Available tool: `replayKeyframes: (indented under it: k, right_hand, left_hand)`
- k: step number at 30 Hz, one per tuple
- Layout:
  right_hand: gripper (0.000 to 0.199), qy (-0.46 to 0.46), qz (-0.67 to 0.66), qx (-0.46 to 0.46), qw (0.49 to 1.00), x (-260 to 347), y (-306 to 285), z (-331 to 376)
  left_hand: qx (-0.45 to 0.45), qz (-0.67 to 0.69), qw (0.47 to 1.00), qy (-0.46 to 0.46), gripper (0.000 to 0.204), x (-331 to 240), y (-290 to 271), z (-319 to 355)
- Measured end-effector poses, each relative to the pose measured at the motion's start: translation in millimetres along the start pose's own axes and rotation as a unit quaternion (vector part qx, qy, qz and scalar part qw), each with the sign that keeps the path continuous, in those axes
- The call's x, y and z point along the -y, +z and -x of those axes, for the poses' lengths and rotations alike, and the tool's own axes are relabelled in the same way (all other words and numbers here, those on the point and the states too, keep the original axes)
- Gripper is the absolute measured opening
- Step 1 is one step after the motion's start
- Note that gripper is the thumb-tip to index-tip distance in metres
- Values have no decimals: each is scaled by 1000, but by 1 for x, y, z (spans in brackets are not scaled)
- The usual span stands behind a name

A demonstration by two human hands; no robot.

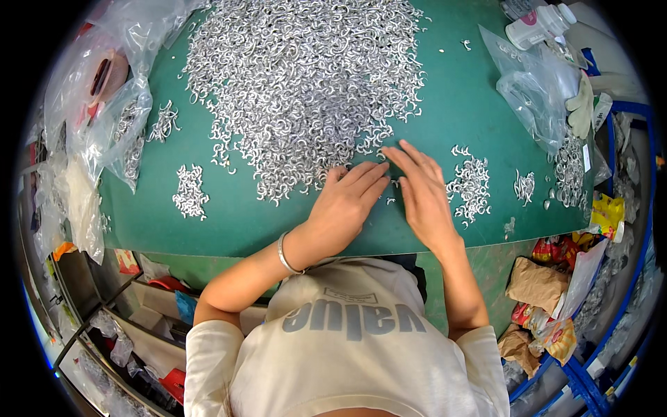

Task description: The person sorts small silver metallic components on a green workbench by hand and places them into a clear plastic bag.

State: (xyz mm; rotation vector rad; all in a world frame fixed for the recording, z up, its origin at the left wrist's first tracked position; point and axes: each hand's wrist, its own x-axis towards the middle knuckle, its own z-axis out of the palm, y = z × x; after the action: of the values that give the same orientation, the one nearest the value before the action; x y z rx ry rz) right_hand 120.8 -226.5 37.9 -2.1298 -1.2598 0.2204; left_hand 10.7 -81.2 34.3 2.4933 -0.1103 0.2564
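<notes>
A large heap of small, curved silvery metal pieces point(299, 90) spreads over the far middle of the green table point(229, 226). My left hand point(351, 205) lies at the heap's near edge, its fingers stretched to the right over the tabletop. Across a narrow gap, my right hand point(425, 194) reaches forward with its fingers extended. A few loose pieces point(390, 201) lie between the two hands. Just right of my right hand is a smaller pile of pieces point(472, 187). Another small pile point(190, 191) sits left of the heap. What may be under my fingertips is hidden.
Clear plastic bags point(132, 42) cover the table's left side. At right are a tiny pile point(524, 186), ring-like pieces point(570, 174), a plastic bag point(524, 76), a pale glove point(580, 108) and a white bottle point(540, 26). Crumpled brown paper point(536, 285) lies below the right edge.
</notes>
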Motion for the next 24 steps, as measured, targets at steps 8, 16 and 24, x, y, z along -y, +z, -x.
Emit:
replayKeyframes:
  k: [8, 16, 24]
  right_hand:
    - [36, 50, 141, -8, 989, -11, -15, 25]
    - [30, 17, 159, 7, 987, -9, -8, 23]
    - [29, -15, 40, -47, 998, -3, 6, -24]
  left_hand:
    - [-33, 13, 998, -52, 44, 5, -9, 18]
    - [22, 29, 999, 19, 48, -12, 2, 11]
    - [-54, -18, 997, -44, 50, 3, 12, -8]
